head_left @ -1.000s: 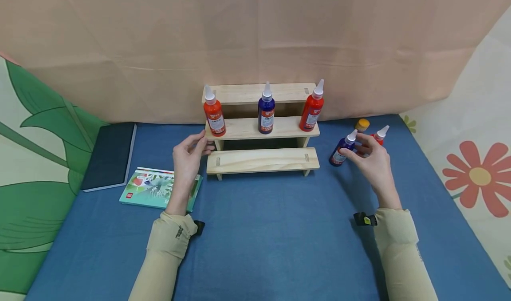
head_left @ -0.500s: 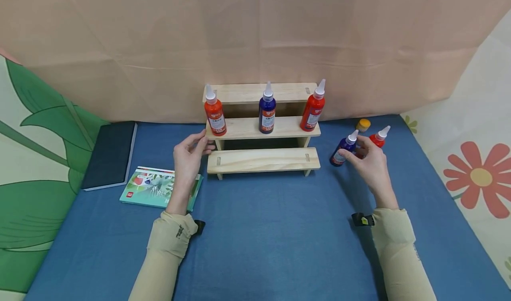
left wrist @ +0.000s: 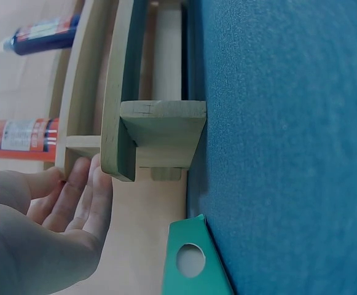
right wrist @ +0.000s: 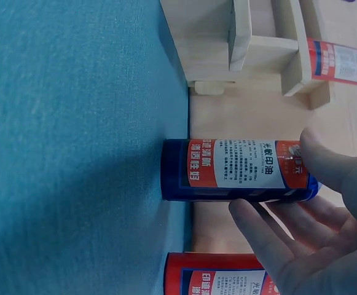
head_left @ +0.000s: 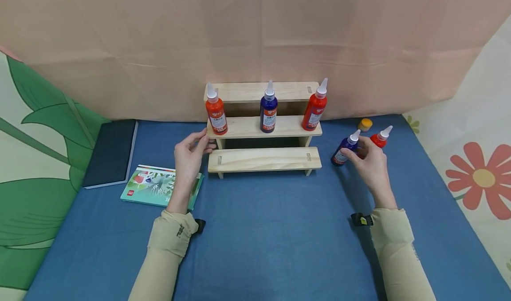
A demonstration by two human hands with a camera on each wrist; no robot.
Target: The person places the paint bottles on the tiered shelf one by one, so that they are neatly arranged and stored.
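Observation:
A three-tier wooden shelf (head_left: 263, 159) stands at the back of the table. Its middle board carries an orange-red ink bottle (head_left: 217, 118) at the left, a dark blue ink bottle (head_left: 268, 114) mid-board and a red ink bottle (head_left: 315, 110) at the right. My left hand (head_left: 188, 156) pinches that board's left end, thumb by the orange-red bottle's base, fingers underneath. Right of the shelf, my right hand (head_left: 370, 159) holds another blue ink bottle (right wrist: 239, 171) between thumb and fingers near its shoulder. This bottle is upright, its base at the tablecloth.
Beside my right hand stands another red ink bottle (head_left: 378, 140), partly hidden by it. Behind is a yellow-capped container (head_left: 365, 124). Left of the shelf lie a dark notebook (head_left: 109, 154) and a flat teal box (head_left: 151, 186), partly under my left forearm. A beige cloth (head_left: 255, 34) hangs behind.
My right wrist has shifted slightly left, showing more of the red bottle beside it. The left hand keeps its place on the shelf. The head view has shifted a little.

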